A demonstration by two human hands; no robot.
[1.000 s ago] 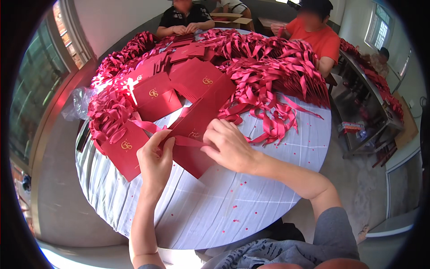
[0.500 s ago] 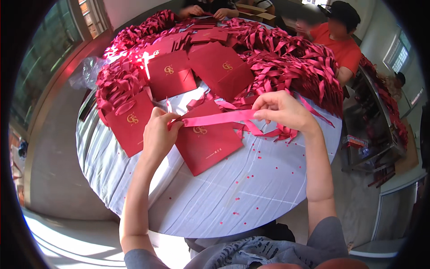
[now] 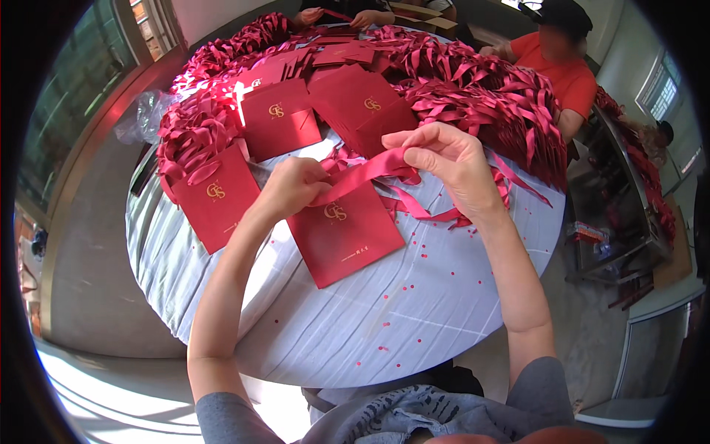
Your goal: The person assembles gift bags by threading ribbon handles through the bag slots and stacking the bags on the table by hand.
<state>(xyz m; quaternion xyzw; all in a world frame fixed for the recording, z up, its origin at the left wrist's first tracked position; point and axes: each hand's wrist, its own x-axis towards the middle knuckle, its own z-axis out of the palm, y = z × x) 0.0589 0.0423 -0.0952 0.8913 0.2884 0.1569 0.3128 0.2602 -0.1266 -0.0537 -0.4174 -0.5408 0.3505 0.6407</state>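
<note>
A pink-red ribbon stretches between my two hands, above the top edge of a flat red paper bag with a gold emblem. My left hand is closed on the ribbon's left end, by the bag's upper left corner; its fingertips are partly hidden. Farther right and slightly higher, my right hand pinches the other end between thumb and fingers. Loose ribbons trail on the table below my right hand. To the left of the bag lies another red bag, its ribbon handle at the top.
The round table wears a pale cloth dotted with small red paper discs. Stacked red bags and a large ribbon heap cover its far half. A person in a red shirt sits at the right; another person's hands work opposite.
My right hand has risen and moved slightly toward the left. My left hand has shifted right, and the ribbon, straight before, now curves and tilts up to the right.
</note>
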